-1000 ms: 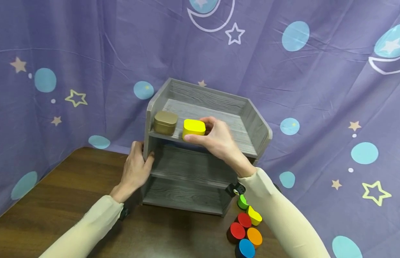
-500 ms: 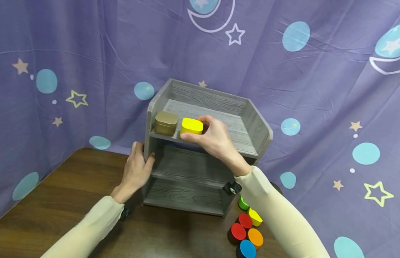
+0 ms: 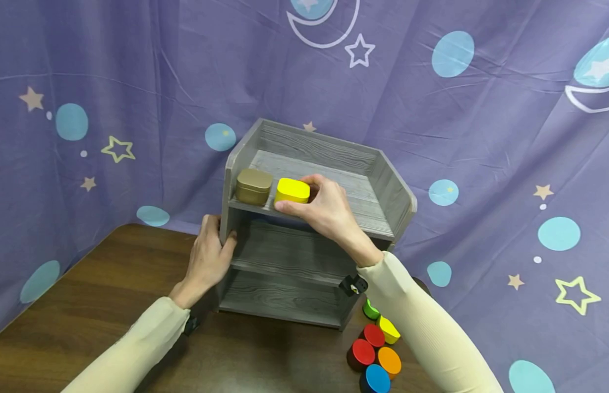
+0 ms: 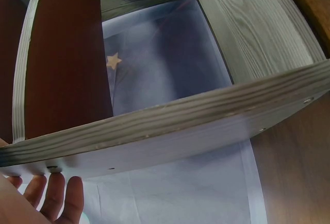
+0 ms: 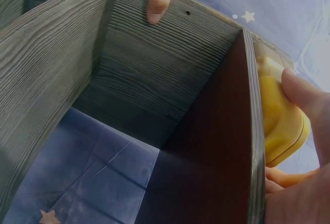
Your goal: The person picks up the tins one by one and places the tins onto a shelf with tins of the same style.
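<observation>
A yellow lidded box [image 3: 292, 190] with rounded corners is at the front of the top shelf of a small grey wooden shelf unit [image 3: 284, 248]. My right hand [image 3: 329, 210] grips it from the right, thumb at the front and fingers behind; the right wrist view shows the yellow box [image 5: 281, 116] at the shelf's edge. Just left of it sits a similar gold-brown box [image 3: 254, 187]. My left hand [image 3: 208, 256] holds the unit's left side panel, thumb on the inner face and the other fingers [image 4: 72, 198] along the outer face.
On the brown table [image 3: 152, 273], to the right of the unit, stand several small coloured pieces: red [image 3: 361, 353], orange [image 3: 389, 361], blue [image 3: 375, 377], yellow [image 3: 388, 329] and green [image 3: 370, 309]. A purple curtain [image 3: 186, 65] with stars hangs behind.
My right hand has shifted slightly left with the yellow box, closer to the gold-brown box, then stayed nearly still. The left hand keeps its hold on the side panel.
</observation>
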A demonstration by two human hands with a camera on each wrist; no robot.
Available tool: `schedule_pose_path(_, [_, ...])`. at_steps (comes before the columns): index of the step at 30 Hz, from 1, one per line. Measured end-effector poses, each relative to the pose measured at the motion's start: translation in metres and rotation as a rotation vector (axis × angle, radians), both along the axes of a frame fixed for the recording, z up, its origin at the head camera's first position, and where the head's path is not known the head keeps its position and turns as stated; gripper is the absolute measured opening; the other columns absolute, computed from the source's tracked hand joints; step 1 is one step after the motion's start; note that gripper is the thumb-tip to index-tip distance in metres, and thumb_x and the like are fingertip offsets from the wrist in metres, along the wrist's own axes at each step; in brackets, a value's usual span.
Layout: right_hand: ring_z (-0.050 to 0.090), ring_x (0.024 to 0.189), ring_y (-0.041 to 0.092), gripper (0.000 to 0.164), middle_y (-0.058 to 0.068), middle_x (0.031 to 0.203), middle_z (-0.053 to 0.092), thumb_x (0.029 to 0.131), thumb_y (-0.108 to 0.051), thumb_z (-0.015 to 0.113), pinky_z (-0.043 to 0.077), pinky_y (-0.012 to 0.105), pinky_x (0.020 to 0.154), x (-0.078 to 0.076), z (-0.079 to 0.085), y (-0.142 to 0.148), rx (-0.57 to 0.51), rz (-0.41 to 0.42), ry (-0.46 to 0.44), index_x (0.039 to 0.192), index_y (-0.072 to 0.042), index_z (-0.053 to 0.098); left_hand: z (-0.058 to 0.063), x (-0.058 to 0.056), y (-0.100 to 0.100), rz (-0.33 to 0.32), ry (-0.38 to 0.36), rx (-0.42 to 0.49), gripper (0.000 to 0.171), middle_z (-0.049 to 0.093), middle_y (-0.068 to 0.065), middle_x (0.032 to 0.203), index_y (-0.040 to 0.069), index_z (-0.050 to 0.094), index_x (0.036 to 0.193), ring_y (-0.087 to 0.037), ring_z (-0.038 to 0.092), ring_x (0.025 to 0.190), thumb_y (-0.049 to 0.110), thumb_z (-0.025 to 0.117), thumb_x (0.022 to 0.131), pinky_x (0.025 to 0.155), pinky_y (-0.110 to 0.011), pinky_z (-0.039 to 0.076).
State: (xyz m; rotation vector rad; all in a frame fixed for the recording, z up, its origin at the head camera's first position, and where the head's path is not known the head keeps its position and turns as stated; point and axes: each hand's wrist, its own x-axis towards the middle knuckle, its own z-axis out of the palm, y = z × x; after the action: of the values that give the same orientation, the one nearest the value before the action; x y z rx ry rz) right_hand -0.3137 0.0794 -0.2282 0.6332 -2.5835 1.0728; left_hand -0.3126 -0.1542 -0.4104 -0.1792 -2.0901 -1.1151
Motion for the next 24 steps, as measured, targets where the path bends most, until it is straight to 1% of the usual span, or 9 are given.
schedule_pose_path(8, [0.069,0.093,0.021,0.064,0.007,0.106,0.077,0.078,-0.041,0.098,0.053,0.032,0.081,0.000,-0.001,0.002,0.003,-0.009,0.002,0.127,-0.009,0.071,0.000,0.000,0.001,-0.002,0.005,0.002,0.030,0.056,-0.025,0.115,-0.008,0.056,0.124,-0.050,0.061,0.102,0.007,0.063,0.099,0.086,-0.065,0.048])
schedule_pose_path(12, [0.075,0.104,0.024,0.072,0.009,0.118,0.077,0.079,-0.039,0.098,0.060,0.037,0.091,0.002,-0.002,0.006,-0.044,-0.011,-0.032,0.136,-0.007,0.067,0.000,-0.001,0.003,-0.001,0.007,0.003,0.031,0.056,-0.025,0.115,-0.009,0.056,0.124,-0.050,0.061,0.102,0.007,0.063,0.099,0.087,-0.065,0.048])
schedule_pose_path(15, [0.076,0.116,0.028,0.080,0.012,0.130,0.076,0.080,-0.034,0.098,0.062,0.043,0.100,0.004,-0.004,0.015,-0.107,-0.018,-0.061,0.145,-0.004,0.062,-0.001,-0.002,0.004,-0.003,0.007,0.000,0.031,0.056,-0.025,0.114,-0.009,0.056,0.125,-0.050,0.061,0.102,0.008,0.063,0.099,0.086,-0.065,0.048])
schedule_pose_path(17, [0.075,0.119,0.031,0.081,0.014,0.134,0.075,0.081,-0.031,0.097,0.061,0.045,0.105,0.006,-0.005,0.023,-0.138,-0.022,-0.071,0.148,-0.003,0.060,-0.001,-0.002,0.004,-0.006,0.006,0.000,0.032,0.056,-0.025,0.114,-0.008,0.056,0.125,-0.050,0.061,0.101,0.008,0.063,0.099,0.086,-0.065,0.048])
schedule_pose_path(20, [0.073,0.121,0.033,0.080,0.015,0.137,0.074,0.083,-0.029,0.096,0.058,0.047,0.108,0.011,-0.006,0.035,-0.159,-0.018,-0.071,0.148,-0.002,0.059,-0.001,-0.002,0.003,-0.006,0.007,0.008,0.031,0.056,-0.025,0.114,-0.008,0.056,0.126,-0.049,0.061,0.102,0.007,0.063,0.099,0.086,-0.064,0.048])
schedule_pose_path(24, [0.072,0.121,0.032,0.076,0.014,0.136,0.074,0.085,-0.028,0.094,0.057,0.046,0.109,0.020,-0.006,0.052,-0.174,-0.019,-0.064,0.148,-0.005,0.060,-0.002,-0.002,0.002,-0.001,0.010,0.021,0.031,0.056,-0.024,0.114,-0.008,0.056,0.125,-0.049,0.061,0.101,0.007,0.063,0.100,0.086,-0.063,0.047])
